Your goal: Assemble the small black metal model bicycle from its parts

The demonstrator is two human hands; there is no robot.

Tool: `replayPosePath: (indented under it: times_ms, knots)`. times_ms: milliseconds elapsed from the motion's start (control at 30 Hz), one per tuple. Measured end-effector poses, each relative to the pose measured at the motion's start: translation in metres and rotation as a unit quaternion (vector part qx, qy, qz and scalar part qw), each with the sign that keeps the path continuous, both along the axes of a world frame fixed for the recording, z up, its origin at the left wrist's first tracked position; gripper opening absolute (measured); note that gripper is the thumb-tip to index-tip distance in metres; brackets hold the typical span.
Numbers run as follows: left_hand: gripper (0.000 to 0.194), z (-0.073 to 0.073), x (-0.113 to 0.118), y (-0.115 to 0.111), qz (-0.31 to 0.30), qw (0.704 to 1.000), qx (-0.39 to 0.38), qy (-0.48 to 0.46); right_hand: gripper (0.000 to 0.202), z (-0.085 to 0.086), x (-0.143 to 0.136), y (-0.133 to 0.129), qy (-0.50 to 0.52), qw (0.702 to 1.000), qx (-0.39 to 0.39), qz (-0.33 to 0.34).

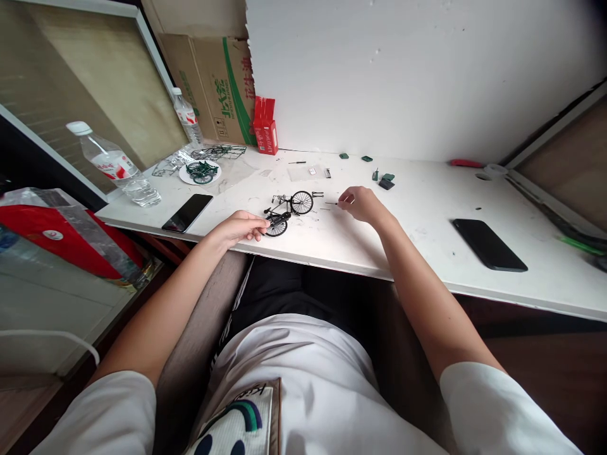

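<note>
**Model bicycle partly built, loose parts waiting**

The model bicycle is lying on the white table, both wheels and frame already joined; small green parts behind it and a clear parts bag are sitting unused. The left hand is pinching the bicycle's rear wheel, fingers closed on it. The right hand, just right of the bicycle, is nipping a thin pin between closed fingertips.

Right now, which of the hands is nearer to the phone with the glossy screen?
Left. The left hand rests just right of that phone, holding the model bicycle; the right hand lies beyond the bicycle.
</note>
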State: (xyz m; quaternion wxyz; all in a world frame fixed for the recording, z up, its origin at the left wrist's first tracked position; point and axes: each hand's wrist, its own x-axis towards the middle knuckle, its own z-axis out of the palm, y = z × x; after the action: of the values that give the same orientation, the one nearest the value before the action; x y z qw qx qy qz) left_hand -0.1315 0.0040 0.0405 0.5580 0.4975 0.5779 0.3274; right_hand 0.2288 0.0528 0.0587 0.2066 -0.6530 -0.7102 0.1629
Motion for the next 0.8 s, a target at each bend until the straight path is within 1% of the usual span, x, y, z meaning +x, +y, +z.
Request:
replayPosePath:
  times_ms: [133, 200, 267, 333, 400, 467, 533, 633, 733, 800]
  knots:
    - [0.036, -0.001, -0.001, 0.001, -0.009, 1.0, -0.004, -0.003, 0.012, 0.002, 0.014, 0.006, 0.054, 0.998, 0.031, -0.033]
    - [0.037, -0.002, -0.001, 0.002, -0.013, 1.0, -0.005, -0.006, 0.011, -0.001, 0.015, 0.008, 0.067, 0.996, 0.047, -0.03]
    - [0.038, -0.003, -0.002, 0.002, -0.015, 1.0, -0.004, -0.006, 0.014, -0.005, 0.012, 0.008, 0.071, 0.995, 0.061, -0.023]
    - [0.039, -0.003, -0.002, 0.002, -0.015, 1.0, -0.004, -0.005, 0.019, -0.009, 0.009, 0.008, 0.04, 0.996, 0.066, -0.034]
    - [0.039, -0.003, -0.002, 0.002, -0.016, 1.0, -0.004, -0.005, 0.022, -0.013, 0.006, 0.008, -0.03, 0.997, 0.056, -0.049]
    - [0.039, -0.003, -0.002, 0.002, -0.019, 1.0, -0.003, -0.006, 0.021, -0.016, 0.004, 0.007, -0.097, 0.992, 0.058, -0.048]
    - [0.038, -0.003, -0.002, 0.002, -0.021, 1.0, -0.001, -0.008, 0.022, -0.018, 0.002, 0.007, -0.125, 0.988, 0.086, -0.029]
    - [0.037, -0.003, -0.002, 0.002, -0.022, 1.0, 0.0, -0.006, 0.026, -0.021, -0.002, 0.008, -0.11, 0.985, 0.125, 0.037]
    - [0.036, -0.003, -0.001, 0.002, -0.021, 1.0, 0.001, -0.003, 0.022, -0.024, -0.007, 0.008, -0.085, 0.985, 0.111, 0.102]
    - [0.036, -0.002, 0.0, 0.001, -0.022, 1.0, 0.002, -0.001, 0.021, -0.026, -0.01, 0.007, -0.076, 0.984, 0.108, 0.119]
